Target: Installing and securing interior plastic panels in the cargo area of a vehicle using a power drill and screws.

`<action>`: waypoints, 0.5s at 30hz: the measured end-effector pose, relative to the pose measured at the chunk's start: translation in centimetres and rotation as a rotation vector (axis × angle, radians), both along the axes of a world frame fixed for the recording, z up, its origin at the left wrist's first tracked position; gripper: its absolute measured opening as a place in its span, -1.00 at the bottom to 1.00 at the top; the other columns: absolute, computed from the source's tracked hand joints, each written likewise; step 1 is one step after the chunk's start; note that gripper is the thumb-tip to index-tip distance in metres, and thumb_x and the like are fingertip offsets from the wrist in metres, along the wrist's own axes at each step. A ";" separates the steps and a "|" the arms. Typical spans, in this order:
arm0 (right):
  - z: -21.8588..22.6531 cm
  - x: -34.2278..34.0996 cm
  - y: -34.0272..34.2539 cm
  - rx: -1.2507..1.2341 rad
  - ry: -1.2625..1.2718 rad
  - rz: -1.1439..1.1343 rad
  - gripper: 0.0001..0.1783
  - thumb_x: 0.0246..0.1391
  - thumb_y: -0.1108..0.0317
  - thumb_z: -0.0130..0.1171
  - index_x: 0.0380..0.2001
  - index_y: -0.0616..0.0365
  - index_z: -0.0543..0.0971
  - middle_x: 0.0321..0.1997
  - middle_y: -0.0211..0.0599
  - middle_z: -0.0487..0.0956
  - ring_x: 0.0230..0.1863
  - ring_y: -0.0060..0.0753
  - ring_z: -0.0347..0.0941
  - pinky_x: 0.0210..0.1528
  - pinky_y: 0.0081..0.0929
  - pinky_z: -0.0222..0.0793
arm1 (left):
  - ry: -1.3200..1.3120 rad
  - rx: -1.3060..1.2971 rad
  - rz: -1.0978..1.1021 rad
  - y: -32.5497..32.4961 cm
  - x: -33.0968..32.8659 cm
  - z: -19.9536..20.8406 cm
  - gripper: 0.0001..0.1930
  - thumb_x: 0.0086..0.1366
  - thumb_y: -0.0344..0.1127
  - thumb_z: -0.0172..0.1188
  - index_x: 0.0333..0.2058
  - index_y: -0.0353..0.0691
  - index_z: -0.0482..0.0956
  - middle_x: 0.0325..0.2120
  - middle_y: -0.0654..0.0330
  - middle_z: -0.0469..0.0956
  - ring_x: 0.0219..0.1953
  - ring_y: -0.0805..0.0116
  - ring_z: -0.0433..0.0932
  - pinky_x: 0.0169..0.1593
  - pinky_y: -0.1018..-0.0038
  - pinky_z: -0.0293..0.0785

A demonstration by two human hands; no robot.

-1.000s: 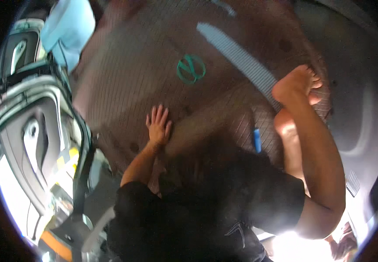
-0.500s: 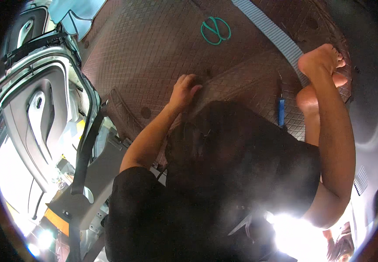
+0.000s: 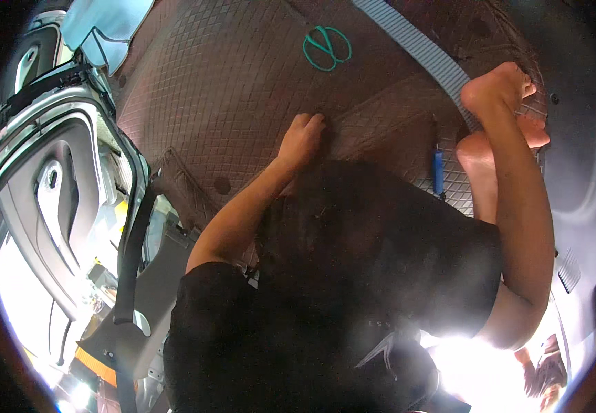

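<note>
My left hand (image 3: 301, 141) rests low over a brown quilted mat (image 3: 201, 117), its fingers curled under. Whatever they hold, if anything, is hidden beneath the hand. My right hand is out of sight. Beyond the left hand lie scissors with green loop handles (image 3: 325, 45), not touched. To the right, beside my crossed bare feet (image 3: 494, 93), lies a slim blue-handled tool (image 3: 438, 172) whose kind I cannot tell. A grey ribbed strip (image 3: 418, 51) runs diagonally across the mat to my feet.
An open vehicle door (image 3: 46, 193) stands at the left, with a black strap (image 3: 130, 268) hanging nearby. A light-blue sheet (image 3: 108, 38) is at the upper left. Grey interior trim (image 3: 580, 186) curves along the right. Strong light glares at the lower right.
My left hand has shifted slightly right and turned, so the thumb that stood apart is now out of sight. The whole view has drifted a little; the scissors and tool stay where they lay.
</note>
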State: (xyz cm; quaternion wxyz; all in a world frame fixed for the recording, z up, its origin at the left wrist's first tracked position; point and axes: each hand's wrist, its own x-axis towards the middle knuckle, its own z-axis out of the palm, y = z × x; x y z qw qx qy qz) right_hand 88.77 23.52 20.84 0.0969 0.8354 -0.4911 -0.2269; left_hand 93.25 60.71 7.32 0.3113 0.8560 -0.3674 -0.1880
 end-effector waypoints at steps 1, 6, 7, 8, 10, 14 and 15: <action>0.1 0.1 -0.1 0.000 -0.001 0.004 -0.40 -0.23 0.36 0.28 -0.09 0.56 0.47 0.10 0.22 0.44 0.26 0.09 0.26 0.37 -0.29 -0.02 | 0.019 0.044 -0.003 -0.2 0.0 0.0 -0.81 0.23 -0.41 0.11 -0.18 -0.32 0.48 -0.37 -0.06 0.46 -0.23 -0.08 0.45 -0.16 0.17 0.45; 0.5 -0.1 -0.4 0.034 0.018 -0.009 -0.37 -0.25 0.31 0.30 -0.08 0.53 0.48 0.09 0.19 0.45 0.25 0.09 0.27 0.39 -0.23 -0.07 | -0.004 0.195 -0.050 -1.5 -0.1 0.4 -0.83 0.23 -0.44 0.08 -0.21 -0.34 0.45 -0.36 -0.10 0.46 -0.18 -0.11 0.44 -0.14 0.14 0.45; 0.5 -0.2 -0.6 0.037 0.023 -0.012 -0.37 -0.25 0.30 0.30 -0.08 0.53 0.48 0.08 0.19 0.45 0.25 0.09 0.27 0.40 -0.22 -0.08 | 0.002 0.292 -0.047 -1.8 -0.2 0.5 -0.83 0.22 -0.45 0.08 -0.22 -0.36 0.45 -0.37 -0.12 0.46 -0.16 -0.12 0.44 -0.13 0.14 0.46; 0.5 -0.3 -0.7 0.031 0.007 -0.002 -0.36 -0.25 0.29 0.31 -0.08 0.52 0.48 0.08 0.18 0.45 0.25 0.09 0.27 0.40 -0.21 -0.09 | -0.007 0.362 -0.053 -2.2 -0.2 0.6 -0.83 0.21 -0.46 0.07 -0.22 -0.37 0.45 -0.37 -0.14 0.46 -0.13 -0.14 0.44 -0.12 0.13 0.47; 0.4 -0.6 -0.8 0.003 0.020 0.003 -0.37 -0.26 0.28 0.32 -0.09 0.50 0.49 0.07 0.14 0.46 0.24 0.06 0.29 0.37 -0.20 -0.04 | -0.026 0.425 -0.067 -3.0 -0.2 0.8 -0.83 0.20 -0.47 0.08 -0.23 -0.38 0.45 -0.37 -0.17 0.47 -0.14 -0.16 0.45 -0.10 0.12 0.48; 0.4 -0.8 -1.1 -0.072 0.040 0.026 -0.36 -0.26 0.24 0.32 -0.09 0.45 0.51 0.07 0.07 0.48 0.21 -0.03 0.32 0.33 -0.20 0.01 | 0.004 0.496 -0.084 -3.9 0.4 0.8 -0.84 0.16 -0.48 0.10 -0.29 -0.42 0.48 -0.36 -0.24 0.51 -0.21 -0.20 0.51 -0.10 0.11 0.50; 0.4 -1.0 -1.1 -0.071 0.031 0.028 -0.36 -0.26 0.24 0.32 -0.09 0.45 0.51 0.07 0.07 0.48 0.21 -0.03 0.32 0.33 -0.20 0.01 | 0.003 0.526 -0.083 -3.9 0.6 0.7 -0.84 0.16 -0.48 0.10 -0.29 -0.42 0.48 -0.36 -0.24 0.51 -0.21 -0.20 0.51 -0.10 0.11 0.50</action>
